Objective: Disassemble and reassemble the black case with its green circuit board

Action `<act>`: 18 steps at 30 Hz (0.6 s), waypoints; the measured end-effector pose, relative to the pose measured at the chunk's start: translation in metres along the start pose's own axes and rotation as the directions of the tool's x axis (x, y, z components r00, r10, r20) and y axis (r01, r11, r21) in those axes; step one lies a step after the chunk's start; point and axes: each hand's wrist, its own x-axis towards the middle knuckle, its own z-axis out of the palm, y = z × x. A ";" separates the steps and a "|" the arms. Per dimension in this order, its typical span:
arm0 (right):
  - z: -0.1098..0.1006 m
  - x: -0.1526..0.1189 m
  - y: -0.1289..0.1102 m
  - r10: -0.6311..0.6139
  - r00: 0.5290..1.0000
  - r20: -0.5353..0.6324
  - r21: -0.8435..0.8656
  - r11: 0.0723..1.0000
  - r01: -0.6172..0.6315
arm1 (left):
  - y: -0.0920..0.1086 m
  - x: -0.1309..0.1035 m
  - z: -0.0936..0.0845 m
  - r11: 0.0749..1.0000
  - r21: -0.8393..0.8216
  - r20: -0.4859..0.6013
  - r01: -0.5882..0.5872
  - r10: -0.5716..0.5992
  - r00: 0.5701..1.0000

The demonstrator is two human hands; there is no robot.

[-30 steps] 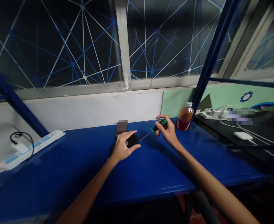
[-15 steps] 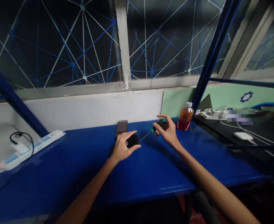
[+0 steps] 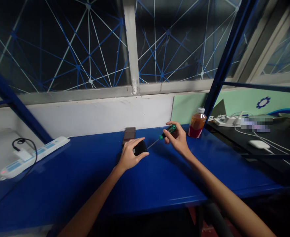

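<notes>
My left hand [image 3: 129, 156] grips a small black box-like object [image 3: 140, 148] between its thumb and fingers, over the blue table [image 3: 145, 187]. In my right hand [image 3: 178, 140] is a screwdriver [image 3: 167, 132] with a green and black handle. Its thin shaft slants down to the left, and the tip meets or nearly meets the right side of the black object; the exact contact is too small to tell. Just behind my left hand lies a dark phone-like slab [image 3: 129, 134], its near end hidden by my fingers.
At the left is a white power strip [image 3: 40, 154] with a black cable plugged in. A bottle of orange drink [image 3: 197, 122] stands at the back right. Farther right, a black desk [image 3: 234, 136] holds cables and a white charger [image 3: 259, 144]. Blue metal posts flank the table.
The whole view has shifted very slightly. The screwdriver handle is turned a little in my right hand; both hands are otherwise in nearly the same place.
</notes>
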 end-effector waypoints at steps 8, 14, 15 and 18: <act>-0.002 -0.001 -0.002 0.015 1.000 0.023 -0.050 0.999 -0.014 | -0.001 0.000 -0.001 1.000 -0.009 0.002 0.006 -0.006 1.000; 0.001 0.001 -0.001 0.038 0.998 0.046 0.089 0.995 -0.042 | -0.002 0.001 -0.004 1.000 -0.020 -0.003 0.011 -0.011 1.000; 0.001 0.002 -0.001 0.044 0.999 0.032 0.076 0.996 -0.046 | -0.001 0.001 -0.004 1.000 -0.018 -0.001 0.011 -0.011 1.000; -0.001 0.002 0.000 0.066 0.998 0.012 0.027 0.997 -0.066 | -0.001 0.001 -0.004 1.000 -0.004 0.002 0.006 -0.006 1.000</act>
